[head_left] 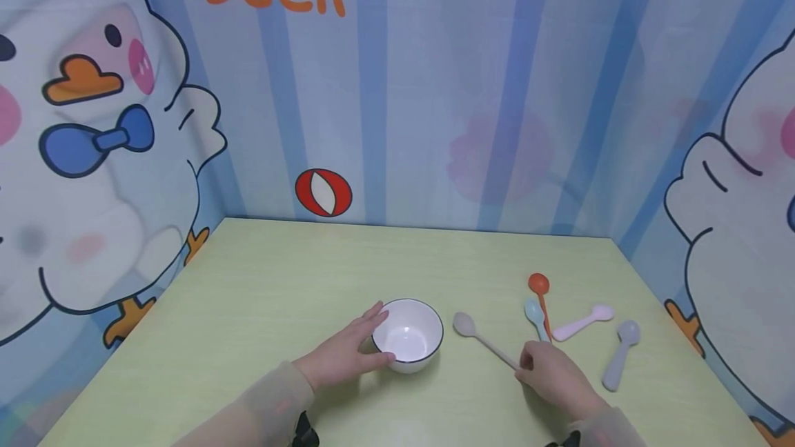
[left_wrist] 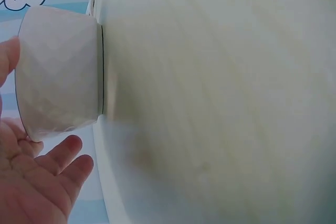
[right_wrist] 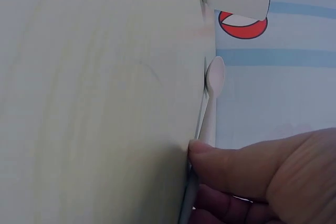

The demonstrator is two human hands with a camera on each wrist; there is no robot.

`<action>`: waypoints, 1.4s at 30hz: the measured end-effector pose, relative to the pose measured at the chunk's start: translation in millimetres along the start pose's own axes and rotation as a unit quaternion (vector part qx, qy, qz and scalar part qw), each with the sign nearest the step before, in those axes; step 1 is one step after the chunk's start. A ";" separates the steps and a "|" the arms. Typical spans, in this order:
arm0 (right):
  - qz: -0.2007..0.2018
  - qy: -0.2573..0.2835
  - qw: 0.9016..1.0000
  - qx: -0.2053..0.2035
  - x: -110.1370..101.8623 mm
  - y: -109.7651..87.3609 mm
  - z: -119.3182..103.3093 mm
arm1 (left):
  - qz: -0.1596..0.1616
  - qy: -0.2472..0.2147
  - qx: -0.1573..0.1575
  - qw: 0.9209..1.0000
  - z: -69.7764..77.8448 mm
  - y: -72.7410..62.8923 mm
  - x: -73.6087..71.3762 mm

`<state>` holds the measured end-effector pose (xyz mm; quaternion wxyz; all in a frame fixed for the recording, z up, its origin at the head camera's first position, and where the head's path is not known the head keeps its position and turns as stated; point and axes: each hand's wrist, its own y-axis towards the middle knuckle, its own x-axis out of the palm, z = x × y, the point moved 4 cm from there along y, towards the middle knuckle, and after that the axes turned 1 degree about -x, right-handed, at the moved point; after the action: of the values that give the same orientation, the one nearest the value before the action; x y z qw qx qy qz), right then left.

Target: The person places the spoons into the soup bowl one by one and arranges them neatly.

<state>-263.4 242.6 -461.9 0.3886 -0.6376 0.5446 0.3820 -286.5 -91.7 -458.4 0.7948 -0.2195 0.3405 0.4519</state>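
A white bowl (head_left: 407, 333) with a dark rim stands upright on the table, left of the spoons. My left hand (head_left: 348, 349) holds its left side, thumb on the near rim and fingers on the far rim. In the left wrist view the bowl's ribbed-looking outer wall (left_wrist: 60, 72) shows beside the thumb and fingers. A beige spoon (head_left: 487, 345) lies with its head toward the bowl. Its handle end is pinched by my right hand (head_left: 555, 376) between thumb and fingers. The right wrist view shows this spoon's head (right_wrist: 215, 80) at table level.
Right of the beige spoon lie an orange spoon (head_left: 539, 285), a light blue spoon (head_left: 534, 314), a pink spoon (head_left: 584, 323) and a lavender spoon (head_left: 621, 356). The blue one lies close against the orange one. A curtain (head_left: 422, 88) printed with ducks surrounds the pale table (head_left: 298, 261).
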 end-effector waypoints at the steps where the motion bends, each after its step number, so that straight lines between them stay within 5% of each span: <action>1: -0.001 -0.001 1.000 -0.001 -0.2 -0.1 0.4 | -0.001 0.001 0.001 1.000 -0.1 0.3 0.2; 12: -0.023 -0.010 1.000 0.016 -0.6 0.8 1.2 | 0.002 0.002 0.007 1.000 2.2 3.6 2.0; 25: -0.012 -0.053 0.998 -0.030 -8.7 -2.6 -1.7 | 0.000 -0.001 -0.004 1.000 1.8 8.2 4.3; 36: -0.052 -0.024 0.998 -0.011 -27.4 -1.4 3.5 | -0.001 -0.005 0.000 1.000 0.5 11.0 5.8; 42: -0.004 0.042 0.999 0.000 -40.7 2.7 9.3 | -0.002 -0.006 -0.002 1.000 1.7 10.9 5.6</action>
<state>-271.4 266.9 -428.9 0.3669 -0.6549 0.5584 0.3531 -293.4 -82.0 -461.8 0.7974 -0.2191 0.3344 0.4520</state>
